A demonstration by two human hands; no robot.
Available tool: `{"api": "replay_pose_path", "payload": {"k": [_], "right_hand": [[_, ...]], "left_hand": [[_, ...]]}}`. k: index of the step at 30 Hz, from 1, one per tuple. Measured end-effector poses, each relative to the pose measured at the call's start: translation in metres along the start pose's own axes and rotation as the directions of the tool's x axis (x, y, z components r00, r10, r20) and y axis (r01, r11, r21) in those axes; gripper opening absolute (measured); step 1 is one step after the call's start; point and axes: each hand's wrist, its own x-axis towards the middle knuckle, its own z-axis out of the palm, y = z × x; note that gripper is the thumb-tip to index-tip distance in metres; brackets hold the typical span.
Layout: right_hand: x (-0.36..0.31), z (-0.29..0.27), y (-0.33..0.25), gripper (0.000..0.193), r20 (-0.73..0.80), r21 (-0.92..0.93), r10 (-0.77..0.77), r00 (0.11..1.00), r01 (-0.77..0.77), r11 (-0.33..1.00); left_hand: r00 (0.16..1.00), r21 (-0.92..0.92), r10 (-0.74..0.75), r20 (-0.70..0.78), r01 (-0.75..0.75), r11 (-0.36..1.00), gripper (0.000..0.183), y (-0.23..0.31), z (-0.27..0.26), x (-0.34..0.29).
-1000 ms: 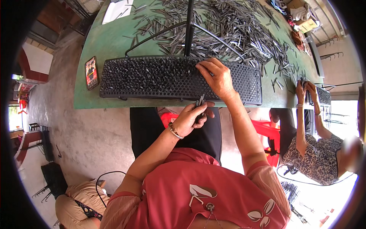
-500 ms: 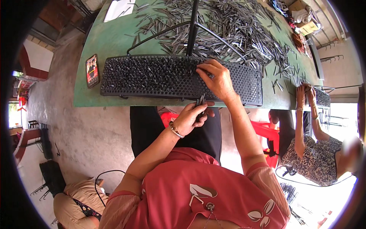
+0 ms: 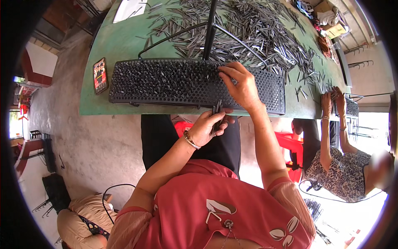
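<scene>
A long black perforated panel (image 3: 265,89) lies along the near edge of the green table. Short dark strips (image 3: 153,79) stand packed in its holes over the left and middle part, while the holes at the right are bare. My left hand (image 3: 207,128) is below the panel's front edge, closed around a small bunch of dark thin strips (image 3: 217,108) that point upward. Over the panel, my right hand (image 3: 243,88) has bent fingers and thumb closed at the border of the filled area. Whatever is between those fingertips is too small to make out.
A large heap of loose dark strips (image 3: 265,31) spreads behind the panel. A black metal frame (image 3: 210,31) rises there. To the left lies a phone (image 3: 100,76), with a white sheet (image 3: 129,10) farther back. A co-worker (image 3: 340,170) handles another panel (image 3: 352,108) at right.
My right hand has shifted slightly to the right and its fingers have drawn closer together over the panel. My left hand still holds the bunch, almost unmoved.
</scene>
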Motion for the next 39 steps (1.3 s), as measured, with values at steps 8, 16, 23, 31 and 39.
{"api": "replay_pose_path", "payload": {"k": [8,16,23,31,39], "right_hand": [[-0.032,-0.028,-0.014,0.021,0.514,0.351,0.35,0.783,-0.564,0.747],[-0.03,-0.032,-0.007,0.02,0.264,0.42,0.525,0.809,-0.586,0.693],[-0.016,-0.011,0.013,0.019,-0.14,0.195,0.471,0.871,-0.442,0.876],[-0.014,-0.01,0.009,0.013,-0.145,-0.062,0.142,0.979,-0.152,0.986],[-0.008,-0.007,0.001,0.011,-0.045,-0.129,0.044,0.998,-0.049,0.99]], "left_hand": [[0.99,0.072,0.108,0.095,-0.115,0.991,0.03,0.008,0.01,-0.004],[0.997,0.076,0.018,0.08,-0.024,0.997,0.031,0.005,0.004,0.002],[1.0,0.072,0.001,0.02,-0.002,0.997,0.031,0.0,0.006,0.005],[1.0,0.07,-0.005,-0.014,0.006,0.998,0.03,-0.003,0.0,0.004],[0.999,0.067,-0.015,-0.03,0.017,0.998,0.029,-0.002,-0.002,0.001]]}}
